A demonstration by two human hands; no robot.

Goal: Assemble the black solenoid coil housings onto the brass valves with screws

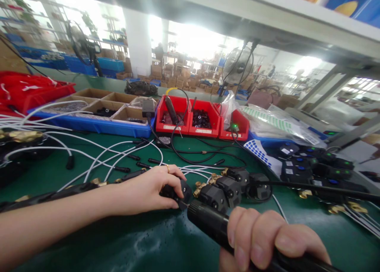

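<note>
My right hand (264, 236) is wrapped round a black electric screwdriver (208, 220), which points left. Its thin bit reaches a black plastic housing (185, 191) on the green bench; whether the tip sits in a screw is too small to tell. My left hand (160, 187), with a ring on one finger, grips that housing between thumb and fingers and covers part of it. Just to the right stand several similar black housings (228, 191) with brass fittings (199, 188) and white cables.
Behind are red bins (204, 132) of small black parts and a blue tray (118, 127) with cardboard compartments. White cables (118, 151) cross the bench (142, 240) at left. More black units (299, 165) lie at right beside a blue-dotted sticker sheet (261, 155). A shelf (282, 14) hangs overhead.
</note>
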